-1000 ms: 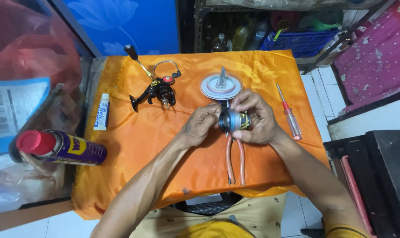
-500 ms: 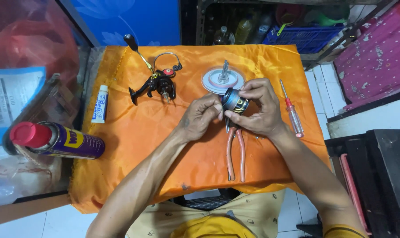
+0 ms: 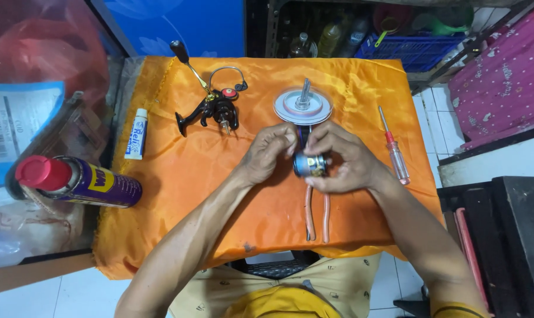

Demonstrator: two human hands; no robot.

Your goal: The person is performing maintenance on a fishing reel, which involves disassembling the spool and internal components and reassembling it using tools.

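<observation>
Both the left hand (image 3: 267,154) and right hand (image 3: 343,160) pinch the small spool (image 3: 309,165) above the counter (image 3: 178,176); a slipping grip could drop it onto the pliers (image 3: 316,212).

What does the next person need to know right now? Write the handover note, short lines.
Left hand: fingertips on the end of the small blue and gold spool, gripping it.
Right hand: wrapped around the spool from the other side, holding it above the orange cloth.
Pliers: flat on the cloth directly under the hands, handles toward the person.
Reel body with crank handle: lying on the cloth, up left, untouched.
Round disc with upright shaft: just beyond the hands.
Screwdriver: at the right edge.
White tube: left edge.
Spray can: off the cloth, left.
Done: spool is off the reel body.
Left: spool and disc remain apart from the body.
</observation>
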